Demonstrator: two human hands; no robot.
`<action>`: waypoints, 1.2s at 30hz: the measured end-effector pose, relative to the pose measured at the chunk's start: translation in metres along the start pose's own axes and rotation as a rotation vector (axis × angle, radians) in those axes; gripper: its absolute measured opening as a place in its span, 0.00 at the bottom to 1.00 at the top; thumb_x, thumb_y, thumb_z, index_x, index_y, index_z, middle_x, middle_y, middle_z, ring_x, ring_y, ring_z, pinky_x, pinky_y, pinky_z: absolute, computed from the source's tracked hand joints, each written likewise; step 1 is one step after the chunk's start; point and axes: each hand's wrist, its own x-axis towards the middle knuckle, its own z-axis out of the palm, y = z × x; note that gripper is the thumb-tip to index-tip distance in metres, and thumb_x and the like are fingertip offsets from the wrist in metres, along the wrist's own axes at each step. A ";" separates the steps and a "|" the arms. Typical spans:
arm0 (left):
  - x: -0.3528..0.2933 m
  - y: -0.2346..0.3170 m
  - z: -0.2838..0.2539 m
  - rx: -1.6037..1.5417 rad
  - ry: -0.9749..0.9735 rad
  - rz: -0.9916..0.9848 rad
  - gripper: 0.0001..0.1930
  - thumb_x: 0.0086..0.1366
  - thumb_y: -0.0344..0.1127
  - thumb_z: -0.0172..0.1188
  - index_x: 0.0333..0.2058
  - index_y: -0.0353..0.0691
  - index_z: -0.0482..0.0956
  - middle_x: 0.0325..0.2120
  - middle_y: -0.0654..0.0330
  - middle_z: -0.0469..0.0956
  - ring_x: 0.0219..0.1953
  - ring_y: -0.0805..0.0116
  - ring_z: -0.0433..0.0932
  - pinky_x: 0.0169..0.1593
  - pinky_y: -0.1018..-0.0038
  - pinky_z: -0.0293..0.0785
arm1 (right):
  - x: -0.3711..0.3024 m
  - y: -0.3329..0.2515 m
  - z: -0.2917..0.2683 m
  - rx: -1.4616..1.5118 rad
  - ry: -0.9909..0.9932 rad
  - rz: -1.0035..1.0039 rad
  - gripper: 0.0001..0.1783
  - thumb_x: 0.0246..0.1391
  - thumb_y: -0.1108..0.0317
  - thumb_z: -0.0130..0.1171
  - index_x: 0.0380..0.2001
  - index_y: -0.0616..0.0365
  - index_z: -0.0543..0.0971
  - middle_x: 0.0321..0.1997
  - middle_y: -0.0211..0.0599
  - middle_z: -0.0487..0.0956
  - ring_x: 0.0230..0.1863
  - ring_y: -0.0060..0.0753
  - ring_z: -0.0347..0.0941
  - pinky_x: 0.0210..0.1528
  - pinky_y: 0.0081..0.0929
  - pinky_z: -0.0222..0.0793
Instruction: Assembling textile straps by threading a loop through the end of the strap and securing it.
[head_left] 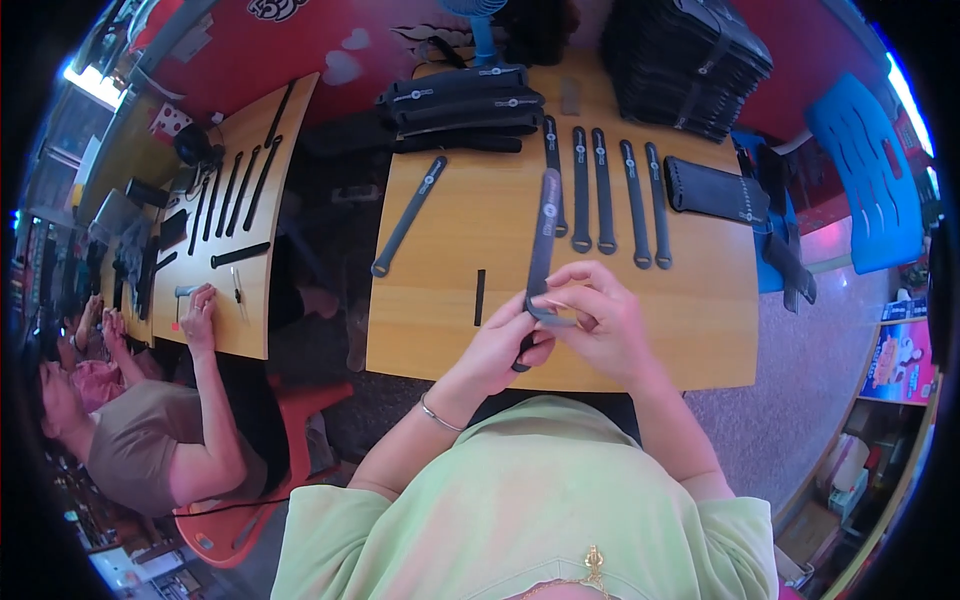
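Observation:
Over the near part of the wooden table (430, 330), both hands hold one dark strap (545, 225) with a pale printed mark. Its rounded end points away from me, and its lower part bends between my fingers. My left hand (510, 345) is closed around the strap near its lower end, and a dark tip shows below that hand. With thumb and fingers, my right hand (600, 310) pinches a folded-over piece of the same strap. To the left of my hands lies a short thin black strip (480, 297).
Several similar straps (605, 195) lie in a row beyond my hands; another strap (408, 215) lies left. Bundled straps (460, 100), a tall black stack (685, 65) and a black bundle (715, 190) sit farther off. A co-worker (160, 440) works at the left table. A blue chair (870, 170) stands right.

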 end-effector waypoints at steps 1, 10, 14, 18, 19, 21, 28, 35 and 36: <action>0.000 0.000 0.002 -0.028 -0.028 -0.026 0.07 0.68 0.31 0.43 0.41 0.41 0.68 0.22 0.67 0.62 0.17 0.81 0.58 0.19 0.85 0.52 | 0.000 0.004 0.002 0.102 0.050 -0.020 0.11 0.44 0.76 0.63 0.34 0.55 0.81 0.35 0.31 0.76 0.24 0.23 0.71 0.23 0.17 0.64; 0.002 0.003 -0.002 -0.019 -0.144 -0.064 0.10 0.67 0.29 0.42 0.46 0.41 0.67 0.21 0.70 0.57 0.17 0.83 0.53 0.19 0.85 0.47 | 0.001 0.016 0.005 0.473 0.009 0.394 0.06 0.48 0.77 0.61 0.32 0.61 0.79 0.28 0.25 0.77 0.25 0.11 0.68 0.22 0.14 0.60; -0.002 0.013 0.003 0.069 -0.210 -0.110 0.11 0.66 0.29 0.42 0.47 0.40 0.67 0.19 0.72 0.55 0.16 0.83 0.50 0.19 0.84 0.45 | 0.011 0.014 -0.003 0.611 0.058 0.486 0.04 0.51 0.78 0.59 0.31 0.60 0.79 0.26 0.24 0.77 0.26 0.10 0.67 0.29 0.14 0.61; -0.007 0.021 -0.004 0.168 -0.284 -0.138 0.12 0.66 0.28 0.43 0.47 0.36 0.67 0.17 0.72 0.53 0.16 0.83 0.49 0.19 0.83 0.45 | 0.031 0.020 -0.026 0.470 0.135 0.562 0.02 0.54 0.71 0.59 0.32 0.56 0.78 0.22 0.18 0.73 0.20 0.08 0.60 0.21 0.12 0.49; -0.009 0.022 -0.008 0.168 -0.285 -0.140 0.12 0.66 0.28 0.43 0.47 0.36 0.67 0.17 0.72 0.53 0.16 0.83 0.49 0.19 0.83 0.45 | 0.035 0.023 -0.029 0.541 0.193 0.499 0.03 0.54 0.70 0.59 0.31 0.56 0.78 0.23 0.20 0.73 0.20 0.08 0.61 0.20 0.13 0.51; -0.012 0.022 -0.018 0.189 -0.306 -0.165 0.13 0.66 0.29 0.44 0.48 0.36 0.68 0.18 0.71 0.54 0.17 0.82 0.50 0.20 0.84 0.45 | 0.042 0.035 -0.038 0.612 0.250 0.433 0.04 0.53 0.69 0.60 0.31 0.57 0.78 0.23 0.21 0.74 0.20 0.09 0.62 0.20 0.13 0.54; -0.029 0.011 -0.047 0.177 -0.325 -0.235 0.13 0.65 0.26 0.42 0.47 0.34 0.67 0.16 0.71 0.54 0.15 0.82 0.50 0.18 0.83 0.45 | 0.061 0.054 -0.093 0.528 0.491 0.430 0.06 0.57 0.65 0.58 0.32 0.55 0.74 0.18 0.16 0.63 0.15 0.08 0.51 0.15 0.09 0.43; -0.040 0.026 -0.057 0.130 -0.389 -0.223 0.13 0.62 0.24 0.43 0.46 0.33 0.68 0.16 0.70 0.56 0.15 0.82 0.51 0.17 0.84 0.45 | 0.086 0.049 -0.105 0.483 0.722 0.345 0.06 0.57 0.65 0.58 0.31 0.55 0.74 0.18 0.17 0.61 0.15 0.07 0.50 0.15 0.09 0.42; -0.043 0.027 -0.060 0.128 -0.388 -0.224 0.13 0.62 0.24 0.43 0.45 0.32 0.69 0.16 0.70 0.56 0.15 0.82 0.51 0.17 0.84 0.46 | 0.088 0.045 -0.101 0.483 0.718 0.346 0.06 0.57 0.65 0.58 0.31 0.55 0.74 0.18 0.17 0.61 0.15 0.07 0.50 0.15 0.09 0.42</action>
